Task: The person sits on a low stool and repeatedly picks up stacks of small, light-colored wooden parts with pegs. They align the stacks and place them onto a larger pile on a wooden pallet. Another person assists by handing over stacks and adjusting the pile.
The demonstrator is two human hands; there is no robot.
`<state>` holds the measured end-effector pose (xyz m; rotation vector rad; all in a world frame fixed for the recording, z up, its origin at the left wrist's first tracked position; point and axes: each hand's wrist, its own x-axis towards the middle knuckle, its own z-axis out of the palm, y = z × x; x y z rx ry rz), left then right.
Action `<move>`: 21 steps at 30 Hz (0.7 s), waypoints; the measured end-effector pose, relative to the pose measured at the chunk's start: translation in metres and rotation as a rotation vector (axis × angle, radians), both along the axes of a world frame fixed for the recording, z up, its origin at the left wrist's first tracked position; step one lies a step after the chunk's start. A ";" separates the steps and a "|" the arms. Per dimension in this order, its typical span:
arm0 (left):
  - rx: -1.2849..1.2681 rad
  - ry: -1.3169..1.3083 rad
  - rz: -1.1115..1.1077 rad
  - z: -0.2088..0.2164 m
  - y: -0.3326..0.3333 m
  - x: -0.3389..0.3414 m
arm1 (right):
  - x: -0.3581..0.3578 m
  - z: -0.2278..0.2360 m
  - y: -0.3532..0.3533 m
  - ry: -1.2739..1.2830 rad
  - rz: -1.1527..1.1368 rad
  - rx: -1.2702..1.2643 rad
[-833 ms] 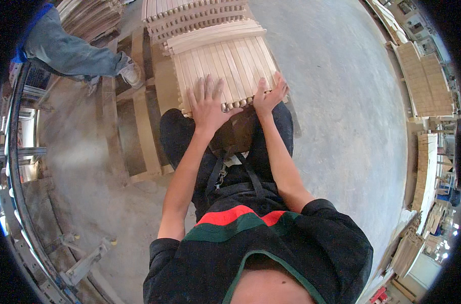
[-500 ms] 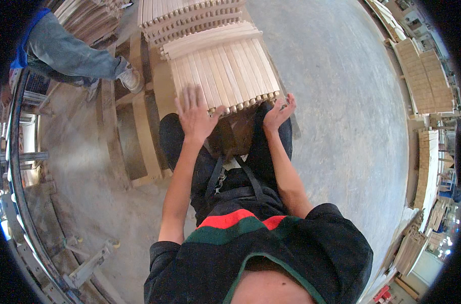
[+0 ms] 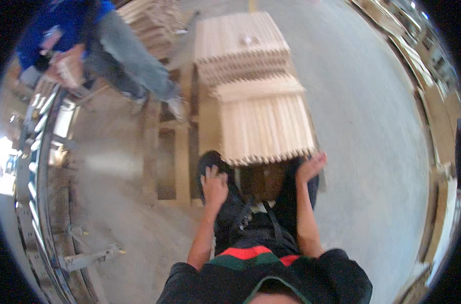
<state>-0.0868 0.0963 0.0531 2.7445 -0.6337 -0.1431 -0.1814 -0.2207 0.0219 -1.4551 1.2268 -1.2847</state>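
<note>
Slats (image 3: 266, 126) lie side by side, stack (image 3: 235, 38) just beyond them. Left grip (image 3: 215, 188) released, short of slats, by knee (image 3: 210, 160); right grip (image 3: 309, 170) released, just beside slats' near right corner.

The left hand (image 3: 215, 188) is lying splayed over the left knee (image 3: 208, 158), while the right hand (image 3: 310, 169) is sitting at the near right corner of a pale stick pile (image 3: 266, 124), contact being too blurred to tell. A taller stick stack (image 3: 235, 38) is standing behind that pile. At upper left, a co-worker (image 3: 131, 50) is standing near a wooden pallet (image 3: 182, 169).
</note>
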 end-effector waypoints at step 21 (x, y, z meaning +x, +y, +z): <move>-0.749 -0.119 0.025 0.058 -0.025 0.062 | 0.021 0.127 -0.076 0.341 0.554 -0.424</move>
